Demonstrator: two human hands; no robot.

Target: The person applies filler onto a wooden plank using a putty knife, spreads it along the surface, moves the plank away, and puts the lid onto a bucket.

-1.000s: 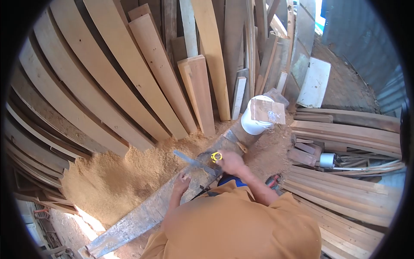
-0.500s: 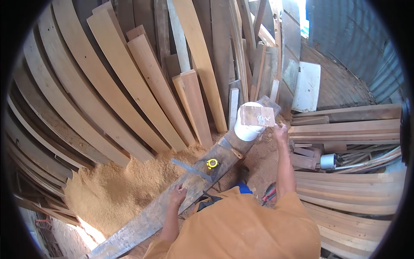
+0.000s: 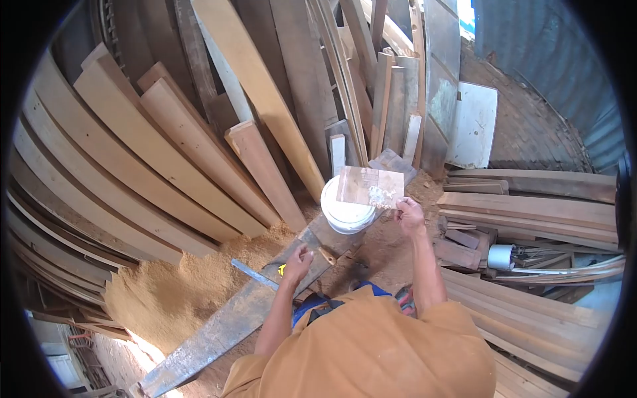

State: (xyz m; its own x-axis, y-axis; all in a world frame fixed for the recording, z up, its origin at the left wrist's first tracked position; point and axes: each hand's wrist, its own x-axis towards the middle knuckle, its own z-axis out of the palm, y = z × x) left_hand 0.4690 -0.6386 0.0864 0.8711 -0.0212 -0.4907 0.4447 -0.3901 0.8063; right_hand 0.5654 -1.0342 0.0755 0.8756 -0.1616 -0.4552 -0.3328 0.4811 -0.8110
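My right hand [image 3: 410, 215] pinches the near right corner of a thin, flat piece of wood [image 3: 355, 184] with white lumpy material [image 3: 381, 196] on it. This piece is above the white bucket [image 3: 348, 222], covering part of its top. My left hand [image 3: 298, 265] hovers over the plank bench [image 3: 206, 338] with fingers loosely bent and apart, and nothing shows in them. Half hidden behind it is a yellow tape measure [image 3: 281, 270]. A tool with a wooden handle [image 3: 326, 255] lies just right of that hand, and a bluish metal straightedge [image 3: 253, 273] lies to its left.
Long boards [image 3: 159, 152] lean in a row behind a heap of sawdust [image 3: 159, 302]. Stacked planks [image 3: 531, 212] lie at the right, with a white cylinder [image 3: 500, 257] among offcuts. Corrugated metal sheeting [image 3: 551, 73] stands at the upper right.
My left hand has moved up and right along the bench, to the tape measure. My right hand has drawn the wood piece slightly nearer. The view has shifted.
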